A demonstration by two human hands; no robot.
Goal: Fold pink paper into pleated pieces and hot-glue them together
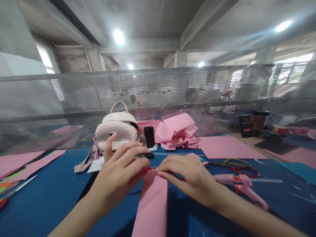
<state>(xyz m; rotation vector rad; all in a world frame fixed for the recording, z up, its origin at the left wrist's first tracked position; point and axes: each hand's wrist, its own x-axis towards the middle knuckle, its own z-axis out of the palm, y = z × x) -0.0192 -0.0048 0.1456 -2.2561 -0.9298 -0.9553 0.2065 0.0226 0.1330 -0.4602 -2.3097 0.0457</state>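
Note:
A long pink paper strip (pixel 151 204) lies lengthwise on the blue table (pixel 49 197), running toward me. My left hand (pixel 118 171) and my right hand (pixel 190 176) meet at its far end. Both pinch the strip's top edge with thumb and fingertips. The left index finger sticks up; the other fingers press on the paper.
A pale pink backpack (pixel 117 130) and a black phone (pixel 149 136) stand behind the hands, beside crumpled pink paper (pixel 176 131). Scissors (pixel 237 164) and a pink glue gun (pixel 243 187) lie to the right. Pink sheets (pixel 229 147) lie around. A perforated metal screen (pixel 74 98) closes the back.

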